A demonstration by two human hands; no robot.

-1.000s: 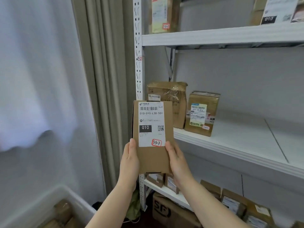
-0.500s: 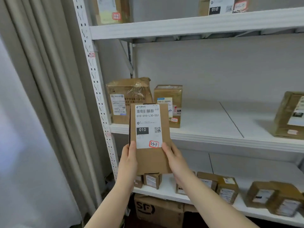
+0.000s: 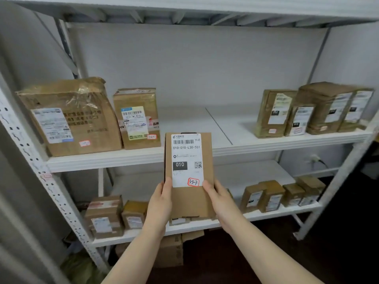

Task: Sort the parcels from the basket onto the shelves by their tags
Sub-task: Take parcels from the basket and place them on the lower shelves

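You held the parcel [image 3: 188, 175] upright in front of the shelving unit [image 3: 24, 138], level with the front edge of the middle shelf [image 3: 190, 124] but not resting on it. Your left hand [image 3: 159, 203] gripped its lower left edge and your right hand [image 3: 220, 201] its lower right edge, thumbs on the front face, the other fingers hidden behind. Both hands were closed on the parcel; neither was free.

The parcel was a flat, rectangular carton of plain brown cardboard with square corners and a matte face. It showed no sag or crease, so it was probably stiff, and light enough to be held by its lower edges alone. The cardboard probably offered fair friction, so a grip on the bare side edges was adequate. The weight and fragility of the contents could not be read.

A smooth white shipping label [image 3: 186, 159] covered the upper front, printed with a barcode, "010-010-L30-551" and a black "010" block. A small red-outlined tag [image 3: 193, 182] at its lower right appeared to read "3-3-7"; this was the mark to sort by.

The middle shelf was smooth white board, bare at its centre. A large taped carton [image 3: 69, 117] with a crumpled top stood at the left beside a smaller taped box [image 3: 137, 117]; the wrapped boxes [image 3: 313, 110] at the right were blurred.
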